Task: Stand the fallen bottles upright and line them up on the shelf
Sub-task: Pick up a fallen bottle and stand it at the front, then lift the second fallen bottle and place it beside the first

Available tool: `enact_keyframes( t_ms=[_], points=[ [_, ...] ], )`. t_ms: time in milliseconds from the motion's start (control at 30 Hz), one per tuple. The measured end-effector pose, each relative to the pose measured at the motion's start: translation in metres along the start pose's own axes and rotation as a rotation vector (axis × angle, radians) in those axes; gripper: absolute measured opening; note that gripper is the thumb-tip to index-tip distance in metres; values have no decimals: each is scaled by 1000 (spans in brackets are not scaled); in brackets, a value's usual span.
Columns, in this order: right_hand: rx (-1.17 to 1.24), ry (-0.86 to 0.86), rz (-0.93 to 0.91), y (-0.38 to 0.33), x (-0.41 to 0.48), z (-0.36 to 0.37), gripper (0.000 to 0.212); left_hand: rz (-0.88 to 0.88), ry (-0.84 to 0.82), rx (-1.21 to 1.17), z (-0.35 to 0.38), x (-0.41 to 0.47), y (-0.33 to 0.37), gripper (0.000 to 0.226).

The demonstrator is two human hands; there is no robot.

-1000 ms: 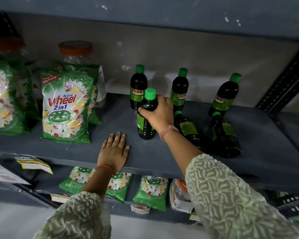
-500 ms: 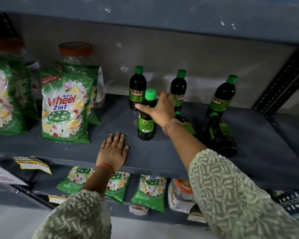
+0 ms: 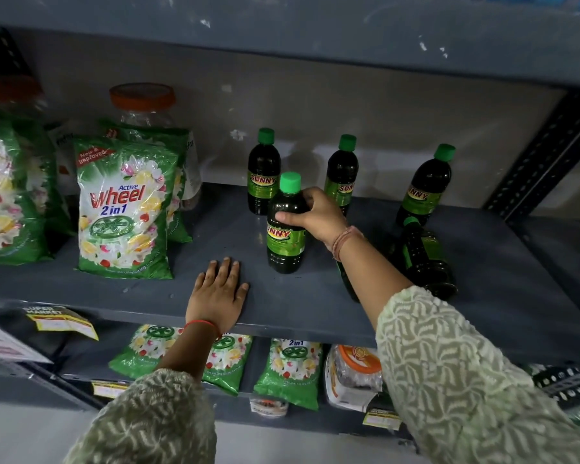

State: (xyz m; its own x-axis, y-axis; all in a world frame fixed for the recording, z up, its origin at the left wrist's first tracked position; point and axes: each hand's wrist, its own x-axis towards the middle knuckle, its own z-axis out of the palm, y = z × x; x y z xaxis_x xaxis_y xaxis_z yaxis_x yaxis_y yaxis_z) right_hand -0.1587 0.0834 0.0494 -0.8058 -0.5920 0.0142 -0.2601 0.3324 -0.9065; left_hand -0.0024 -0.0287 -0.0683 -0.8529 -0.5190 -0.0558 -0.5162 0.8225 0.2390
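Fingers of the right hand (image 3: pixel 317 214) wrap the shoulder of the upright front bottle (image 3: pixel 285 226) mid-shelf (image 3: pixel 282 306), so it is best slid back level with the rear bottles, base flat, while the left hand (image 3: pixel 219 293) rests flat, fingers spread, at the front edge

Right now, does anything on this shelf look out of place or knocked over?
Yes. Two dark bottles lie on their sides on the shelf: one right of the right hand, another mostly hidden under that forearm. The other four Sunny bottles stand upright. Nothing looks spilled.
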Motion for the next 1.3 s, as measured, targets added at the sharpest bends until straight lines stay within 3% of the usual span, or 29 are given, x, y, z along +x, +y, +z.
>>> enact_keyframes(
  t_ms=[67, 300, 400, 533, 767, 1167, 1300],
  points=[
    [43, 13, -19, 5, 0, 3, 54, 0, 1, 1, 0, -1, 0, 56],
    [232, -71, 54, 31, -4, 16, 71, 1, 10, 4, -3, -2, 3, 54],
    [195, -41, 135, 47, -11, 30, 73, 10, 23, -4, -2, -2, 3, 54],
    [170, 150, 96, 58, -30, 43, 57, 8, 6, -6, -2, -1, 1, 54],
    [96, 32, 41, 67, -74, 44, 56, 10, -3, -6, -1, 0, 1, 54],
    [89, 35, -18, 70, -110, 47, 51, 11, -14, -11, 0, 0, 0, 55],
    [156, 23, 7, 66, -119, 49, 70, 16, -16, -5, 0, -1, -1, 55]
  ],
)
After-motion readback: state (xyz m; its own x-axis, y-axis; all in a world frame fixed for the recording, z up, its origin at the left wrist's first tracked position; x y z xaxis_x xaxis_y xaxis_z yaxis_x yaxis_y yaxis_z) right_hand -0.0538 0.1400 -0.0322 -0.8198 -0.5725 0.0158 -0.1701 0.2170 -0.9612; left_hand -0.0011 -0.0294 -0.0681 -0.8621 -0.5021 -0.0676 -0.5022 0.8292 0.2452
